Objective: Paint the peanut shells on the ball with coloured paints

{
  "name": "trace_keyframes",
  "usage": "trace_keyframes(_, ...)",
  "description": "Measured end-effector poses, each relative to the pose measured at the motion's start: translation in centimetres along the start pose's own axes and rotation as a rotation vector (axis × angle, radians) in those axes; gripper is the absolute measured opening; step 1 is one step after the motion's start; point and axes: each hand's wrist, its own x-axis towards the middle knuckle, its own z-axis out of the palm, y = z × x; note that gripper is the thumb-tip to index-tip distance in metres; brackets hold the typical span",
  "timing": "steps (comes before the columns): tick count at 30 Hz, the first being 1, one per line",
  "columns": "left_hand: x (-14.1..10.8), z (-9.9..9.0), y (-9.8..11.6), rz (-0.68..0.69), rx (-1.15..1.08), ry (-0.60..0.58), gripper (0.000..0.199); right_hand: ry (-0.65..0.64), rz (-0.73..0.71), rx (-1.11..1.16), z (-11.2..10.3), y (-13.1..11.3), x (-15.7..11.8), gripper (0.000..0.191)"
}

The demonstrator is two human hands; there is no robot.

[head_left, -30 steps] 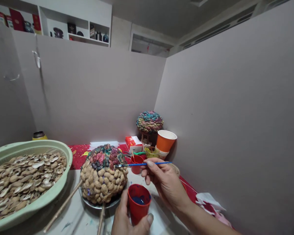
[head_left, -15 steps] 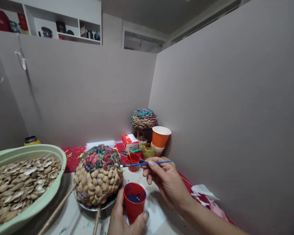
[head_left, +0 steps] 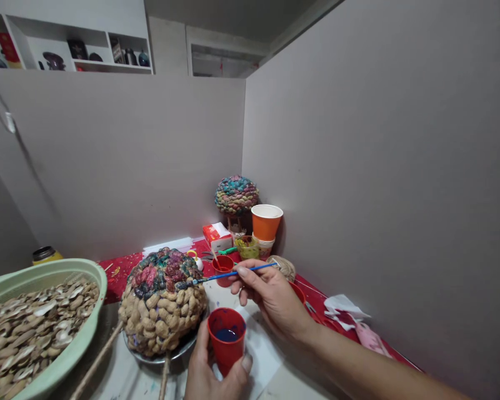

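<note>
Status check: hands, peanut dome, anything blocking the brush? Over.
Left hand gripping red cup of dark blue liquid. Right hand holding blue brush, tip at peanut dome. Dome's top coloured, lower part mostly bare. Nothing visible blocking the brush.

Prob. craft wkshp | grey partns (head_left: 375,183) | paint cup (head_left: 227,349) | brush (head_left: 220,276) | shell bskt (head_left: 101,286)

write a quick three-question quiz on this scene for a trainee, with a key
1. Fill in the blank: the left hand holds a red ____.
2. True or false: the brush is in the right hand.
3. What lies in the green basket?

Key:
1. cup
2. True
3. Shells
</note>
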Motion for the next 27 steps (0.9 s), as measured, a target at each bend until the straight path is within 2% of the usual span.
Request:
trace_keyframes(5, 0.0, 0.1, -0.1, 0.003, -0.017, 0.002, 0.071, -0.014, 0.004, 0.053, 0.0, -0.8, -0.3, 0.03)
trace_keyframes(12, 0.3, -0.3, -0.9, 0.016, 0.035, -0.01, 0.076, -0.106, -0.029, 0.048, 0.8, -0.5, 0.0, 0.029)
trace_keyframes(20, 0.5, -0.6, -0.8, 0.02, 0.072, -0.033, 0.076, -0.103, -0.066, -0.004, -0.2, -0.8, 0.0, 0.028)
trace_keyframes(27, 0.6, -0.5, 0.3, 0.035, 0.04, -0.14, 0.077, -0.142, -0.081, -0.029, 0.5, -1.2, -0.8, 0.028)
